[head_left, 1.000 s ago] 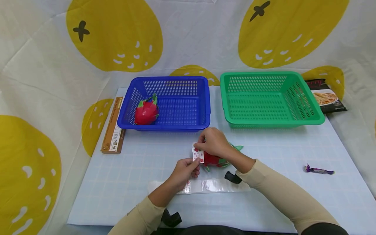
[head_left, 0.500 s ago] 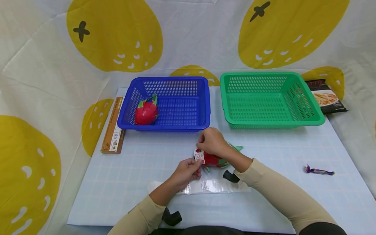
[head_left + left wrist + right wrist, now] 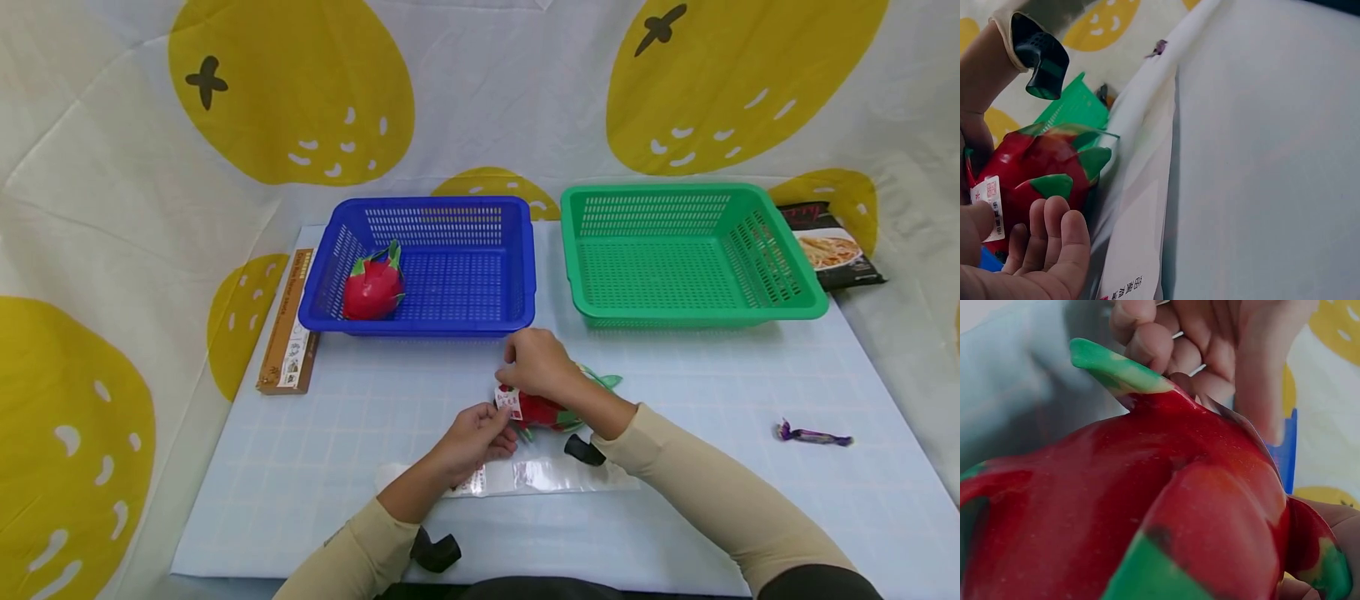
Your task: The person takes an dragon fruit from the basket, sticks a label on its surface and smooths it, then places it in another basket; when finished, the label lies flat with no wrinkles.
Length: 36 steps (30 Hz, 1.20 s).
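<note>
"Head view, quick: where was the labelled dragon fruit (image 3: pixel 540 410)?"

"On the table (image 3: pixel 675 517), in front of the blue basket (image 3: pixel 416 327), just off its R front corner. White label (image 3: pixel 507 401) was on the fruit's L end. Clear sleeve (image 3: pixel 536 477) lay farther from the basket than the fruit."

"Hands?"

"L hand (image 3: pixel 476 437): thumb on the label, other fingers loosely bent, nothing gripped AFAICT. R hand (image 3: pixel 536 367): fingers curled at the fruit's basket side; couldn't tell if they gripped anything, tips mostly hidden."

"Looked like sticking-down work, IMO. Tips?"

"Thumb pad flat mid-label, then rolled out to each edge, was prob. best; a jab at one corner risked a crease. R hand needed to brace the fruit, b/c round things tend to roll. Also worth keeping the label clear of the green-tipped flap (image 3: pixel 1050 185) beside it, else an edge could lift."

"Stuck all round?"

"Couldn't tell; R wrist view had it edge-on."
</note>
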{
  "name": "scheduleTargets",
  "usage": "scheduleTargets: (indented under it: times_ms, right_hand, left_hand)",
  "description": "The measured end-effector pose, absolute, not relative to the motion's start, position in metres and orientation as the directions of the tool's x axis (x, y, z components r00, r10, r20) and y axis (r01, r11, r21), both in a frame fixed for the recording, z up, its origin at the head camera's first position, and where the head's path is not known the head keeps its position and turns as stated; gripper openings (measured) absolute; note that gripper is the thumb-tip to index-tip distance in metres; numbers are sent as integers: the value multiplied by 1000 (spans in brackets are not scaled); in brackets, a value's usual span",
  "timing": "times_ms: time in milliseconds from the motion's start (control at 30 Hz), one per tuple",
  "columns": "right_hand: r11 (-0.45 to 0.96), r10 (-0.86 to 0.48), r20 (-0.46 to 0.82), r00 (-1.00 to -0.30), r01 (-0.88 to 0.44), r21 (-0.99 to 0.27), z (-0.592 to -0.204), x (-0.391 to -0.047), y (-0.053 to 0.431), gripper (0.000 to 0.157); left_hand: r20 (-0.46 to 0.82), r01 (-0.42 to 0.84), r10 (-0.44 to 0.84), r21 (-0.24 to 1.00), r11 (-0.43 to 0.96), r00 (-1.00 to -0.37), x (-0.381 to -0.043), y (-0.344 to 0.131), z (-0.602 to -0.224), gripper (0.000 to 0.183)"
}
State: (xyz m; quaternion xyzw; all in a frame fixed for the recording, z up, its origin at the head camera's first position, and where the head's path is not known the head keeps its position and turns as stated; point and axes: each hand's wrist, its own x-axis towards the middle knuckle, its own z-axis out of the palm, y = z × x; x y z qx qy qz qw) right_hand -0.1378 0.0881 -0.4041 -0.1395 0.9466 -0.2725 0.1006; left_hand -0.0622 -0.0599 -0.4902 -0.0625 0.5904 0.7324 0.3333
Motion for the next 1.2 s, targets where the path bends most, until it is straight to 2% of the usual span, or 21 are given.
scheduleTargets:
  times_ms: [167,600,767,833,967,1100,1200]
  right_hand:
    - [827,-328,-116,-938,-225,-516,-403,-138,87,9]
    - [791,-348,-78,-934,-249,-558,-408,-142,91,14]
    - [728,-371,-102,-923,-220,-649,-406,-142,98,8]
    - [671,-401,-94,-911,-222,-707,-402,-140,107,11]
    - [571,-481,-48,-875,-272,-774,-397,-132,139,33]
    - [571,-581,-73,-810,-342,-746,-409,-122,171,79]
    - [610,-619,-99,-779,-398,-686,-426,-114,185,107]
  left_hand:
    - [-480,-567,429,818,-96,-765,-63,-60,-490,28]
    - [-459,-539,448,840,-61,-767,-64,-63,-492,20]
    - [-456,-523,435,851,-42,-777,-63,-64,-492,16]
    - [-455,-508,435,861,-8,-777,-63,-65,-492,16]
    - [-465,-461,432,879,121,-773,-64,-70,-487,26]
    - [-454,-403,400,891,210,-796,-66,-79,-476,34]
    - [-413,-372,372,911,178,-831,-69,-80,-467,35]
